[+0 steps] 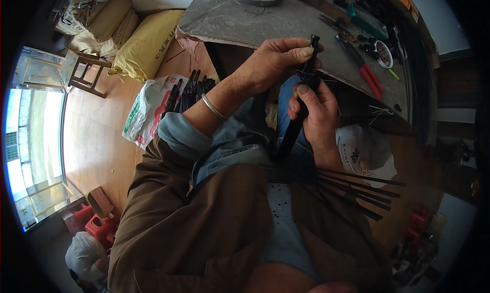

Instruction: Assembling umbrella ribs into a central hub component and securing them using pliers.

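A long black rod [292, 135] is being held at a slant over the lap [224, 201], near the grey surface [217, 17]; its top is being pinched by the left hand [279, 58], and its shaft is being gripped below by the closed right hand [319, 109]. A slip is being risked if the lower grip is loosened or the top is twisted unevenly.

One head-worn fisheye looks down over the lap [227, 211].

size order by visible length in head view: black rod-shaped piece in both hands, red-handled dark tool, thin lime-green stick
Black rod-shaped piece
Red-handled dark tool
Thin lime-green stick
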A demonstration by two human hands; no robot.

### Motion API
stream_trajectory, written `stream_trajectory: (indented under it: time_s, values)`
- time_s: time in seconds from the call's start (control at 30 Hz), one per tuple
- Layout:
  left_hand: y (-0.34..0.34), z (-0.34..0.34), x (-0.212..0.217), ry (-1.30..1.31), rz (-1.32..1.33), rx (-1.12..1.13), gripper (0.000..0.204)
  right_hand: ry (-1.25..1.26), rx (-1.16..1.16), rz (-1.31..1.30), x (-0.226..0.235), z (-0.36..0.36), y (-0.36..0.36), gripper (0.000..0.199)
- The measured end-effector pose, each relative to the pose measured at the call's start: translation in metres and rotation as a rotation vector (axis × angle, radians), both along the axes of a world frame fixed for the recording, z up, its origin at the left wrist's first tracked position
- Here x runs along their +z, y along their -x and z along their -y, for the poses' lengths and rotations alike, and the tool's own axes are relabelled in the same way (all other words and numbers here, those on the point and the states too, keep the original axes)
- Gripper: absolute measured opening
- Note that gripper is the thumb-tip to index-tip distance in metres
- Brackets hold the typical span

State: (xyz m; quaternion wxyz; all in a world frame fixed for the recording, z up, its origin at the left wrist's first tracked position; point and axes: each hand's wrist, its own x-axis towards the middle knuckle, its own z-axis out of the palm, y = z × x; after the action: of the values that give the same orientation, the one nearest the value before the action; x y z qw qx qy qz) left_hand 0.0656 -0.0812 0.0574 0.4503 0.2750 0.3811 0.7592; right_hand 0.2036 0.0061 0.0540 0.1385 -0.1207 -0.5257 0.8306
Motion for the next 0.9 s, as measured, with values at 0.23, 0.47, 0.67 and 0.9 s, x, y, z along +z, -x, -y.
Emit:
stream_trajectory:
  time_s: [0.23,0.47,0.67,0.9]
  values:
    - [0.001,0.001,-0.005,-0.057,0.081,-0.030,0.038,0.105,0.040,-0.001,-0.003,-0.005,0.002,0.015]
    - [-0.013,0.005,0.007,0.022,0.160,0.049,0.040,0.175,0.039,0.010,-0.008,-0.008,0.001,0.017]
    - [-0.026,0.024,0.010,0.296,-0.374,0.137,0.042,0.092,0.030,0.026,-0.008,-0.011,-0.002,0.022]
    - [-0.046,0.018,0.012,0.284,-0.339,0.299,0.030,-0.595,-0.036,0.095,0.001,-0.029,-0.010,0.024]
